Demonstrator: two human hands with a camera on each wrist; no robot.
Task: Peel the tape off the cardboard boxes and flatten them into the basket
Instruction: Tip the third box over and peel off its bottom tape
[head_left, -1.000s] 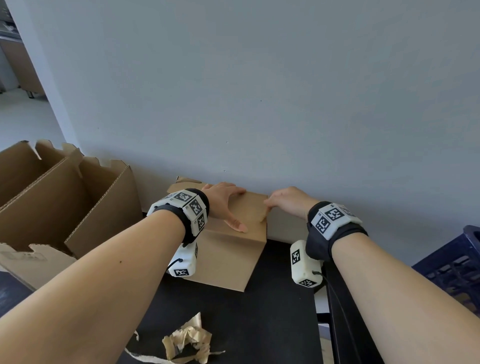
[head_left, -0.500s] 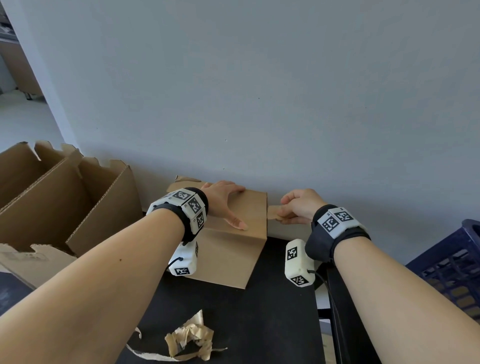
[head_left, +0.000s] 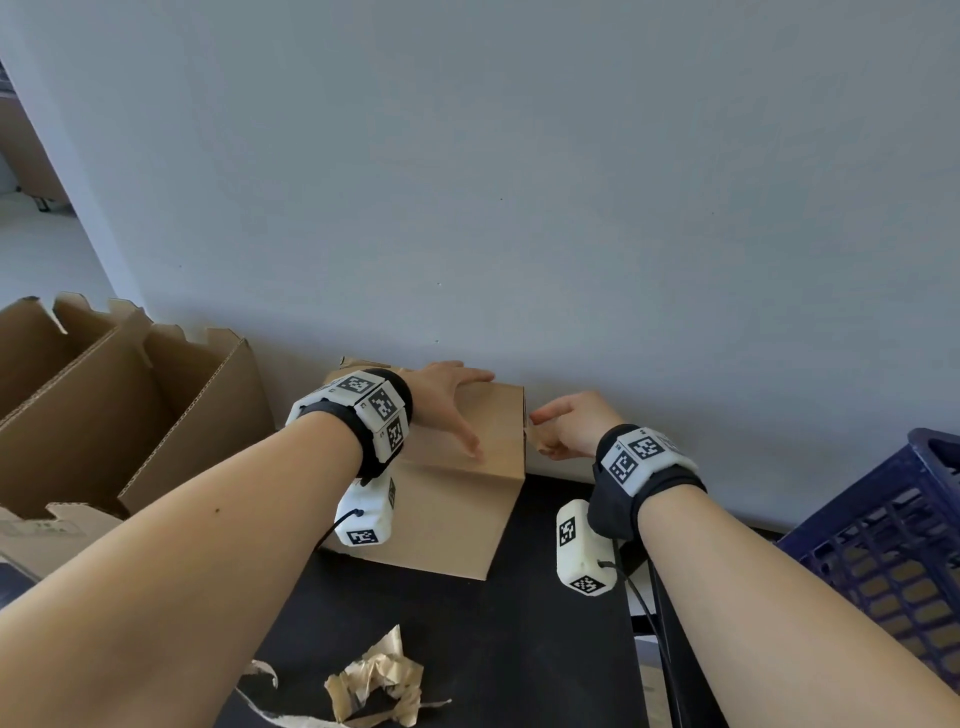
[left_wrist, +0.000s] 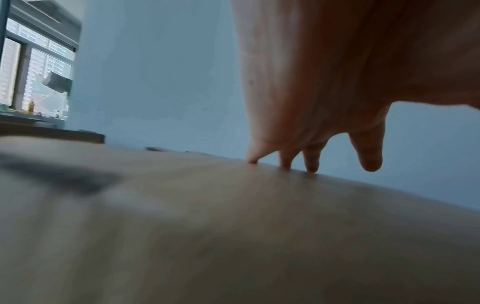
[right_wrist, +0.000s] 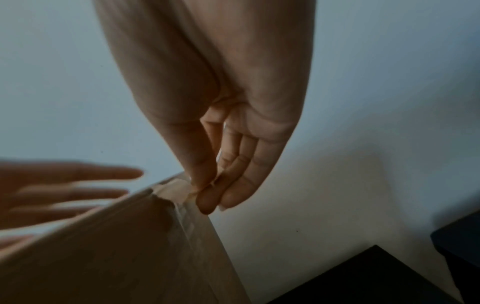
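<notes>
The left hand (head_left: 448, 396) lies flat on the cardboard box (head_left: 457, 499); the right hand (head_left: 571, 426) pinches tape (head_left: 531, 432) at the box's near edge.

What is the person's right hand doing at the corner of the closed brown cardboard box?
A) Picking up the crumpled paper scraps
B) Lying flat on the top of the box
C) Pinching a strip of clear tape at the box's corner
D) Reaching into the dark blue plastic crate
C: the right hand pinches the clear tape strip between thumb and fingers at the corner of the brown cardboard box, while the left hand lies flat on top.
</notes>
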